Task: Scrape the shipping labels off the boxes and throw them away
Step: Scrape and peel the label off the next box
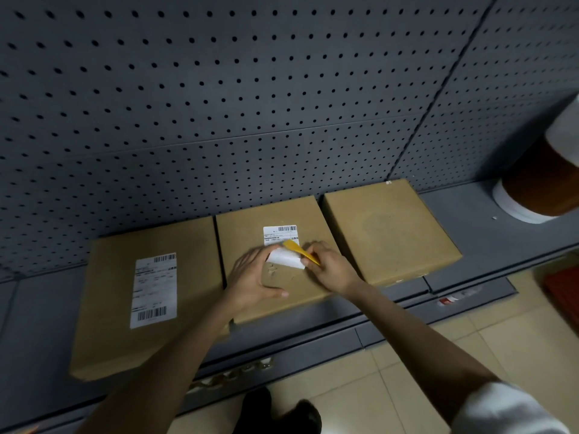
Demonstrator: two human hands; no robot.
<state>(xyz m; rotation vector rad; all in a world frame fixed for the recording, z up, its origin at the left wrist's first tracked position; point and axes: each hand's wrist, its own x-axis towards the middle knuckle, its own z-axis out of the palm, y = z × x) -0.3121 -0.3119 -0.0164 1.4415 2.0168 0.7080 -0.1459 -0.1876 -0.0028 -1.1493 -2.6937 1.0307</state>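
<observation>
Three flat brown cardboard boxes [275, 261] lying side by side, two white shipping labels [154, 289] remaining, my right hand [329, 266] gripping one yellow plastic scraper [299, 250], my left hand [250, 277] pinching the peeled label flap [286, 259].

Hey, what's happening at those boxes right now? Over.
Right hand grips yellow scraper. Left hand pinches half-peeled label on middle box. Left box's label untouched. Nothing blocking.

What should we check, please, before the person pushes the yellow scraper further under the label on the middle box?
1. Yellow scraper gripped by right hand: ok.
2. Left hand holds the peeled flap of the label: ok.
3. Label fully off the middle box: not ok, upper part sticks.
4. Scraper edge under the label: cannot tell.
5. Left box label removed: not ok.
6. Right box top label-free: ok.
</observation>
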